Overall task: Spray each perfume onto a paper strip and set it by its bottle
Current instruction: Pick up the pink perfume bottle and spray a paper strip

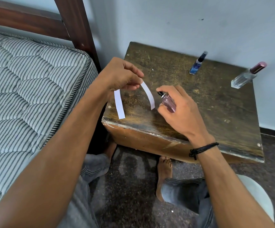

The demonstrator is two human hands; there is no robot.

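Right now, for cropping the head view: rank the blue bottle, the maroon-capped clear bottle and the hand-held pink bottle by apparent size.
1. maroon-capped clear bottle.
2-3. blue bottle and pink bottle look alike; the right hand hides part of the pink one.

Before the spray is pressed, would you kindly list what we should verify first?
1. Left hand pinches a paper strip: ok.
2. Right hand grips the pink bottle: ok.
3. Nozzle uncapped and facing that strip: ok.
4. Finger seated on the nozzle: cannot tell.
5. Second strip hangs away from the nozzle: ok.
6. Blue bottle and clear bottle stand apart on the table: ok.
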